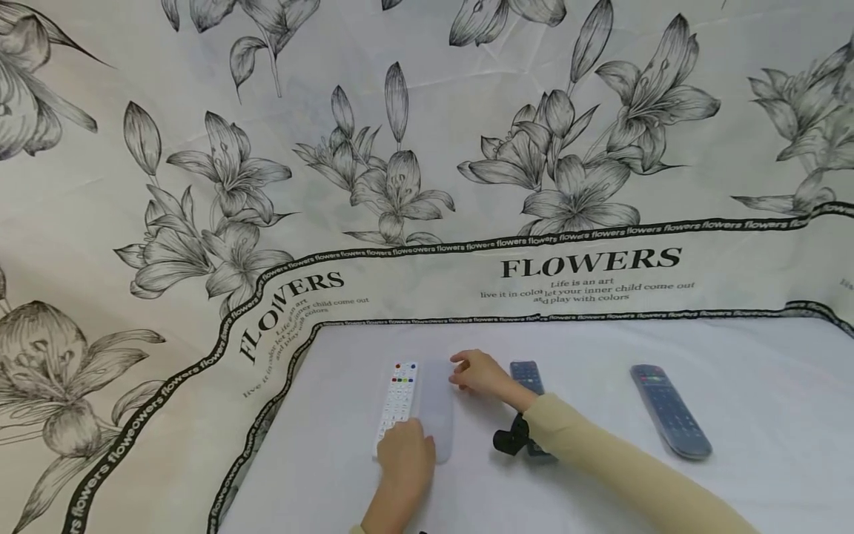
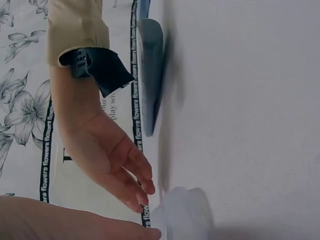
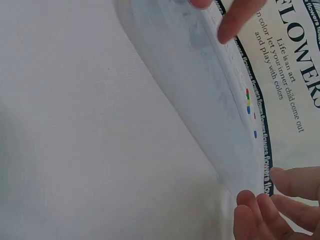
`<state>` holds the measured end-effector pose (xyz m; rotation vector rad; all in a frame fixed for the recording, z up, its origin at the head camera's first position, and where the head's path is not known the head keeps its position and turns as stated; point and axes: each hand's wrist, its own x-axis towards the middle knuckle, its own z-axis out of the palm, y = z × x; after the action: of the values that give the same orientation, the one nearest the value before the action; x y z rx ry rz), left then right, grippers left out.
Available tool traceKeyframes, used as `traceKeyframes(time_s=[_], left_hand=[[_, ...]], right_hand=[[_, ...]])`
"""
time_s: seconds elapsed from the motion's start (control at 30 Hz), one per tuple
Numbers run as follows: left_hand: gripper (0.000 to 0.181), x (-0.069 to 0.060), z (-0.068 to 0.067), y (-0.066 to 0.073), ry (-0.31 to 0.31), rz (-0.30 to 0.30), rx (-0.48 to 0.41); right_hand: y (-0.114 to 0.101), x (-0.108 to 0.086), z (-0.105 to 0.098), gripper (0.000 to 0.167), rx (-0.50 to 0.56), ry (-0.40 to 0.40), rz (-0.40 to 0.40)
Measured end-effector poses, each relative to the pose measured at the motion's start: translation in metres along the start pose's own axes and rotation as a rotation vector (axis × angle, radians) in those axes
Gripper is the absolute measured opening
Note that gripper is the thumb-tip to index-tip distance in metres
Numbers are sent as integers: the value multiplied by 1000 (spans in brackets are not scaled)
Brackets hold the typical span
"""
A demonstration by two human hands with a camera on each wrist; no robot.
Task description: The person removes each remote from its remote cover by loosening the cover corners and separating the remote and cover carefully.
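A white remote (image 1: 399, 393) lies on the left of the white table, beside a translucent plastic sleeve (image 1: 437, 400). My left hand (image 1: 407, 456) rests over the remote's near end and the sleeve's near left part; in the right wrist view its fingers (image 3: 232, 22) reach over their edges, the grip partly out of sight. At the sleeve's far right corner, my right hand (image 1: 483, 374) has loosely bent, parted fingers. The left wrist view has this hand (image 2: 107, 155) above the sleeve's end (image 2: 187, 212); whether the fingertips touch it cannot be told.
Under my right wrist lies a dark remote (image 1: 527, 374), partly covered by the forearm and a black wrist device (image 1: 512, 437). Another dark remote (image 1: 670, 411) lies farther right. Cloth printed with flowers (image 1: 574, 185) stands behind the white tabletop (image 1: 587, 341).
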<state>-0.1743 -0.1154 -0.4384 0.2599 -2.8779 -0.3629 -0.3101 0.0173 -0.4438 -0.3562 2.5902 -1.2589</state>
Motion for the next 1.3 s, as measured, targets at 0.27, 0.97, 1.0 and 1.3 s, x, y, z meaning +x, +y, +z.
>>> traceKeyframes(time_s=[0.27,0.97,1.0,1.3], left_hand=[[40,18,-11,10,42,63,-136],[52,18,-1,72,-172,83,-788],[53,16,-1,74,-195,87,-794],[50,17,15,88,-339,84,-839]], right_hand=[[-1,-12,-30,31,-91,21,-127],[21,-90,-91,50,116,140,-271],[24,-93,-93,50,113,134,-265],[57,-109,-108,56,139,105,-129]])
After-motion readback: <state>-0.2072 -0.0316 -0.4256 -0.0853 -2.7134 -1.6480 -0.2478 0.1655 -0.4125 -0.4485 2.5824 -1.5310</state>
